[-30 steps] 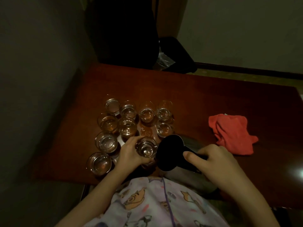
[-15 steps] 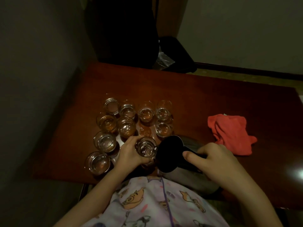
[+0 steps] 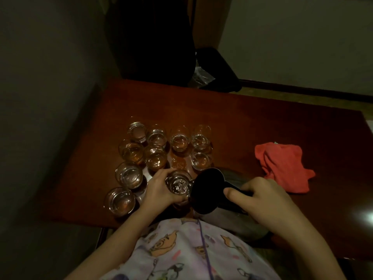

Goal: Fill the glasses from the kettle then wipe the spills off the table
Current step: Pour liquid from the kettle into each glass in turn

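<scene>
Right grip [image 3: 260, 196]: curled round kettle [image 3: 207, 190] handle, kettle tipped, spout at rim of held glass [image 3: 178, 182].
Left grip [image 3: 159, 188]: wrapped round held glass, near desk [image 3: 252, 122] front edge.
Change: water in held glass more ruffled than half a second ago; positions otherwise unchanged. Judged: pour under way, filling unfinished.
Kettle axis: handle-to-spout, running right to left; spout pointing left.
Red cloth [image 3: 282, 166]: untouched, well right; wiping not begun.

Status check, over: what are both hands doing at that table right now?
Left hand grips small clear glass. Right hand holds dark metal kettle, tipped at the glass. Red cloth untouched on brown table. Nothing in the way.
</scene>
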{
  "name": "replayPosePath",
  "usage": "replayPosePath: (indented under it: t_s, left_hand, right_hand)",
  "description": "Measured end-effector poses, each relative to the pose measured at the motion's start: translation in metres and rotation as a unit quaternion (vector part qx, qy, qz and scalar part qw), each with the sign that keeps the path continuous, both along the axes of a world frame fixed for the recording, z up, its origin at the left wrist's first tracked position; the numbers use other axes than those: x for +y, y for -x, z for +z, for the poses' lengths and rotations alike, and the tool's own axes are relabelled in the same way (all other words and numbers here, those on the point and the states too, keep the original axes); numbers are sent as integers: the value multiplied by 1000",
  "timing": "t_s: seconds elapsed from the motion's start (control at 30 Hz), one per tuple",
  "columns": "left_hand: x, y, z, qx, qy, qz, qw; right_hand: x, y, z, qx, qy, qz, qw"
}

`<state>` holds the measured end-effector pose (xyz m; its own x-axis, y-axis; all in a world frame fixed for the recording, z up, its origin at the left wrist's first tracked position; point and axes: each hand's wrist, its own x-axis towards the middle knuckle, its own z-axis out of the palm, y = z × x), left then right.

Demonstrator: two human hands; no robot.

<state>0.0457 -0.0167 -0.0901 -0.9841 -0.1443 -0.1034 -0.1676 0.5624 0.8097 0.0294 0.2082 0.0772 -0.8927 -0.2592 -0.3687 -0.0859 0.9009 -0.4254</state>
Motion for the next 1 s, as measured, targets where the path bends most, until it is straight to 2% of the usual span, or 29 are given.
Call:
replayPosePath:
  t_s: [1.0]
  left_hand:
    - [0, 0, 2, -3, -3, 9, 1000]
  right_hand:
    - [-4, -2, 1, -7, -16, -1, 1000]
